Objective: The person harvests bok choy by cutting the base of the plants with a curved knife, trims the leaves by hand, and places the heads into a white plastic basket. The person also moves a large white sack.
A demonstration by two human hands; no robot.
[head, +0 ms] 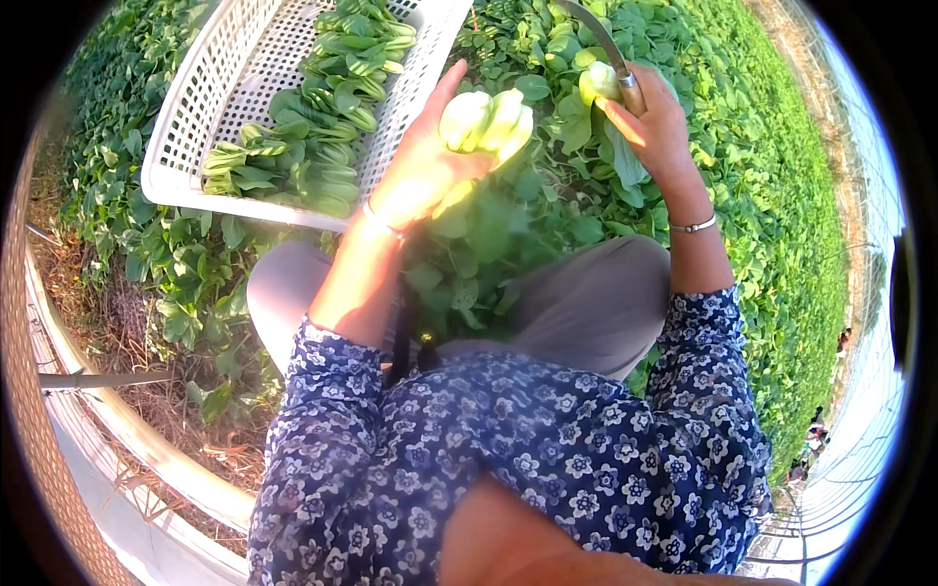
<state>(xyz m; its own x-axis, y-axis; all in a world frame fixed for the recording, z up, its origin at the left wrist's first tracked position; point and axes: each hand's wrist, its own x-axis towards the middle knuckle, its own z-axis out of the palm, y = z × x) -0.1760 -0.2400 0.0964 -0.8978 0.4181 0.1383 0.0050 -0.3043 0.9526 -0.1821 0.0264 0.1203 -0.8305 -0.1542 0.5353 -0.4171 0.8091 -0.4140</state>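
Observation:
My left hand (440, 165) holds several heads of bok choy (487, 123), their pale bases upward, in front of my knees. In my right hand (648, 117) are a sickle (597, 28) with a curved metal blade and wooden handle, and one more bok choy (599, 82), its leaves hanging below the palm. The blade points up and left, away from me. Left of my left hand stands a white perforated plastic crate (249, 212), where bok choy heads (333, 139) lie in overlapping rows with their bases mostly to the right.
Leafy green plants (777, 256) grow densely ahead and to the right, and also around the crate. At lower left are dry straw (212, 454), a thin pole (110, 379) and a pale curved edge (146, 439). A greenhouse frame (843, 513) curves along the right, with small distant figures beside it.

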